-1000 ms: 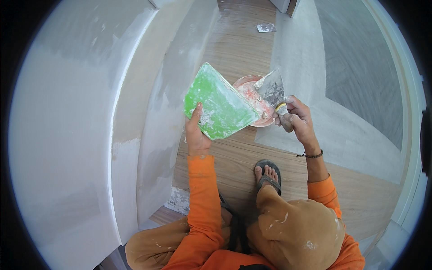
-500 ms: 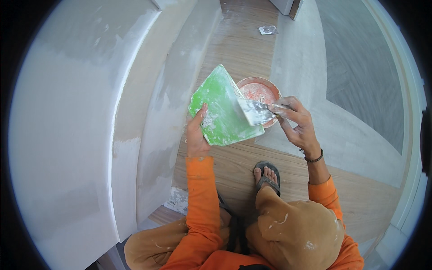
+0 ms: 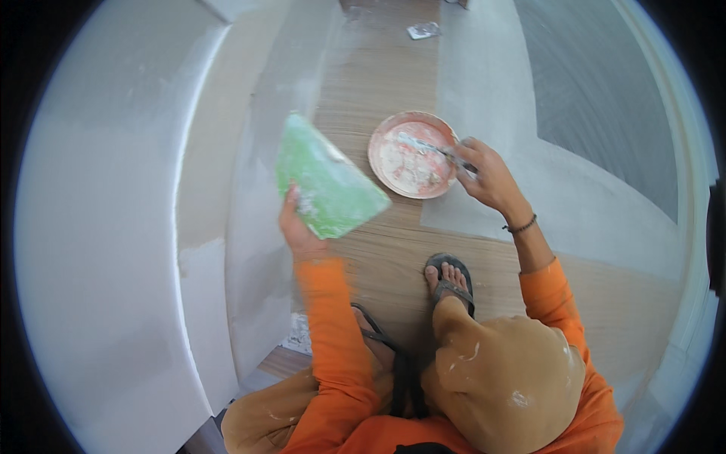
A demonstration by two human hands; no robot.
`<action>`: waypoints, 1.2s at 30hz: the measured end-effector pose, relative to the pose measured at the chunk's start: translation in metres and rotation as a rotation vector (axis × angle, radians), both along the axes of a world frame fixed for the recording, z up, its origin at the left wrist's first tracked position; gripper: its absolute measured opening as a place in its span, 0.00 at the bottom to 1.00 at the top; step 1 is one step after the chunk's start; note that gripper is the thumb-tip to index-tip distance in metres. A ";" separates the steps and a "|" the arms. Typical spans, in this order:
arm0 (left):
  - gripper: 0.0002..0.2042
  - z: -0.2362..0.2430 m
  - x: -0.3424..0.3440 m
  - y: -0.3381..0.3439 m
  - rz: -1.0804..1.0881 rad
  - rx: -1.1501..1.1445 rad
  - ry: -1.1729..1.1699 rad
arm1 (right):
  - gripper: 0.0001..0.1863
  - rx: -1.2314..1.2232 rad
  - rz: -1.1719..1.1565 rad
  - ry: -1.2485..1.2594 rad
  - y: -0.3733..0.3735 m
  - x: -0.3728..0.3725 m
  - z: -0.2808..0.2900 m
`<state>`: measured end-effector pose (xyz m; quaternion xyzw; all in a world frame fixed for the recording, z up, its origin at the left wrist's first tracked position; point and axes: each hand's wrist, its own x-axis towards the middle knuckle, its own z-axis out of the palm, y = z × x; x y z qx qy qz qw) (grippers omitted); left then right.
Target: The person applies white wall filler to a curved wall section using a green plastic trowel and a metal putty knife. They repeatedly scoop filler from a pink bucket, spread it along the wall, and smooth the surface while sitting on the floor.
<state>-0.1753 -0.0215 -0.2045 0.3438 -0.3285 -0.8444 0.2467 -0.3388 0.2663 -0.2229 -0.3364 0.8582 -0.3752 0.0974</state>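
Observation:
My left hand (image 3: 302, 231) grips a flat green board (image 3: 333, 193), smeared with white material and held tilted at the left of centre. To its right a round pink tub (image 3: 399, 174) stands on the wood-look floor, with white and reddish paste in it. My right hand (image 3: 484, 174) is closed on the handle of a putty knife (image 3: 418, 141), its pale blade angled into the tub over the paste. Motion blurs the board and the knife.
A pale, patchy wall (image 3: 113, 212) with stepped edges runs along the left. A small smeared plate (image 3: 423, 30) lies farther up the floor (image 3: 378, 76). A grey panel (image 3: 590, 91) with a pale border is at the right. My sandalled feet (image 3: 448, 280) are below the tub.
My right hand and knife have left the board's surface, moving up and left to the tub. The board has shifted left, uncovering more of the tub, and the view has shifted slightly.

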 end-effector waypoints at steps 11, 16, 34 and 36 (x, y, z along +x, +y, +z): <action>0.25 -0.052 -0.008 0.006 0.104 0.289 0.285 | 0.18 -0.058 0.008 -0.220 -0.015 -0.020 -0.045; 0.28 -0.080 -0.064 0.021 0.172 0.373 0.413 | 0.17 -0.072 -0.115 -0.351 -0.038 -0.007 -0.058; 0.29 -0.096 -0.144 0.034 0.417 0.300 0.165 | 0.19 -0.199 -0.013 -0.442 -0.074 0.021 -0.073; 0.29 -0.102 -0.142 0.033 0.428 0.325 0.182 | 0.20 -0.197 0.059 -0.448 -0.065 0.017 -0.074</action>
